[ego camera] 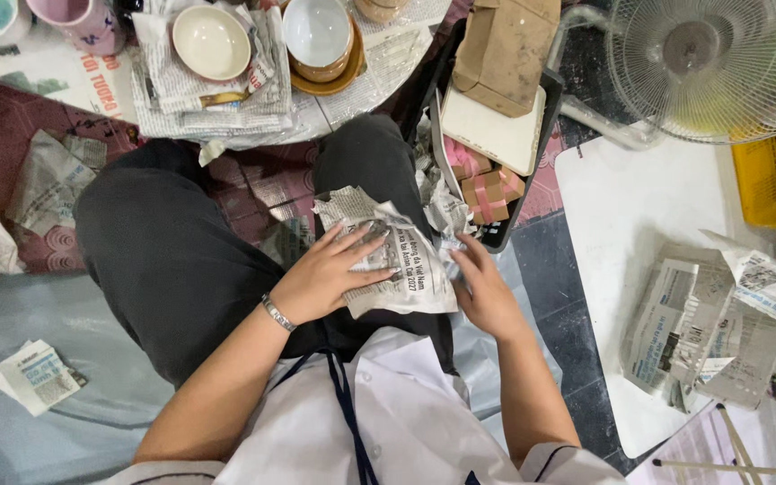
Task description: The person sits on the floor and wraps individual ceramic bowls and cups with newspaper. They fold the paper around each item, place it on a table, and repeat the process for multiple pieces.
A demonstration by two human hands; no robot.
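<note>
Wrapping is in hand: a newspaper bundle (397, 256) on the lap is pressed flat under the open left hand (325, 274). Its edge is touched by the loosely curled right hand (485, 286), nothing gripped; tucking the loose corners seems called for next.

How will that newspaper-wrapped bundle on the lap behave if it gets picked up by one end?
The newspaper-wrapped bundle looks crumpled and loosely folded, so the paper would probably flex and might unwrap. The left hand lies flat on it and the right hand is at its edge. The contents are hidden; unwrapped bowls sit nearby, so it may be fragile.
</note>
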